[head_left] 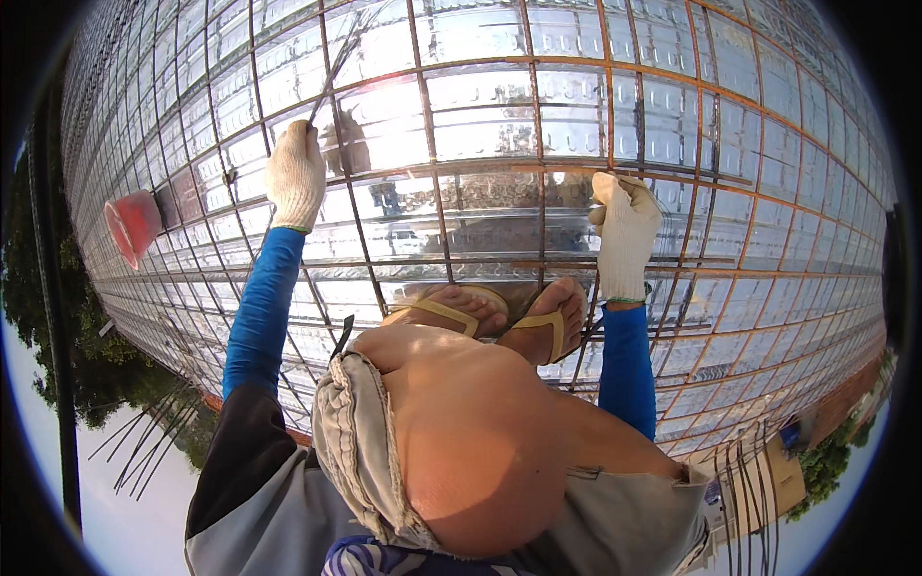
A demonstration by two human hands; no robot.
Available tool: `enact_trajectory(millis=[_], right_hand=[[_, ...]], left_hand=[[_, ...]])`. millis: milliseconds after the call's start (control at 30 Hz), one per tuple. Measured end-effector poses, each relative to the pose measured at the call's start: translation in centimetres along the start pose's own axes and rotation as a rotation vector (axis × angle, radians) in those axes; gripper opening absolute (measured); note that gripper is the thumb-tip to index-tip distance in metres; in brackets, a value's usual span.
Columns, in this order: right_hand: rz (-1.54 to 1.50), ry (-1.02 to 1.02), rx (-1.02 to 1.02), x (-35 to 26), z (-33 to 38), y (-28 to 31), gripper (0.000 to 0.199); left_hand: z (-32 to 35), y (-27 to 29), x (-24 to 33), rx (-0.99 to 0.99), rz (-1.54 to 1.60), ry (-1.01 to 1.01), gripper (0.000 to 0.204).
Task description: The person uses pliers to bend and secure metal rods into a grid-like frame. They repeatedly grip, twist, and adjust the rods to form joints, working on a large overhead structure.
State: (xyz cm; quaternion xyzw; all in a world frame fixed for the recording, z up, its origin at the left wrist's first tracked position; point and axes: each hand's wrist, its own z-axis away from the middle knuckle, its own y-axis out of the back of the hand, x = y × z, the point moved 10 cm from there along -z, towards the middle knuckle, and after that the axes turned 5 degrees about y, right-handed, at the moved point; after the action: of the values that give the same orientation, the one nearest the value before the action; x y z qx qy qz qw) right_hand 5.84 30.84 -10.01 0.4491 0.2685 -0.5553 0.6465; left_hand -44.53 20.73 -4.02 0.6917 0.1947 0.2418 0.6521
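Note:
My left hand, in a white knit glove, is closed around a bundle of thin dark tie wires. The wires fan upward past the fingers, above the steel rebar grid. On the right, my gloved right hand has its fingers curled in beside a crossing of rusty bars. Whatever those fingertips pinch is hidden or too thin to make out. Blue sleeves cover both forearms.
Shiny ribbed metal decking lies beneath the bars. My feet in yellow-strapped sandals stand within the grid, below a bent knee. A red bucket sits at far left. Upright bar ends rise beyond the deck's edge.

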Motion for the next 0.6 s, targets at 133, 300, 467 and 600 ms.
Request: enact_trajectory(millis=[133, 300, 467, 600], right_hand=[[0.344, 0.383, -0.199, -2.0, -0.2, 0.6, 0.031], [0.508, 0.492, -0.260, -1.5, -1.1, 4.4, 0.037], [0.416, 0.345, -0.168, -2.9, -5.7, 9.6, 0.043], [0.382, 0.385, -0.359, -7.6, -6.7, 6.9, 0.050]], left_hand=[[-1.8, -0.4, -4.4, 0.001, -0.084, 0.168, 0.033], [-1.6, -0.3, -0.7, -0.102, -0.431, 0.199, 0.064], [5.2, 3.5, 13.3, 0.096, -0.102, -0.158, 0.070], [9.4, 2.5, 20.3, -0.556, 0.348, -0.334, 0.047]])
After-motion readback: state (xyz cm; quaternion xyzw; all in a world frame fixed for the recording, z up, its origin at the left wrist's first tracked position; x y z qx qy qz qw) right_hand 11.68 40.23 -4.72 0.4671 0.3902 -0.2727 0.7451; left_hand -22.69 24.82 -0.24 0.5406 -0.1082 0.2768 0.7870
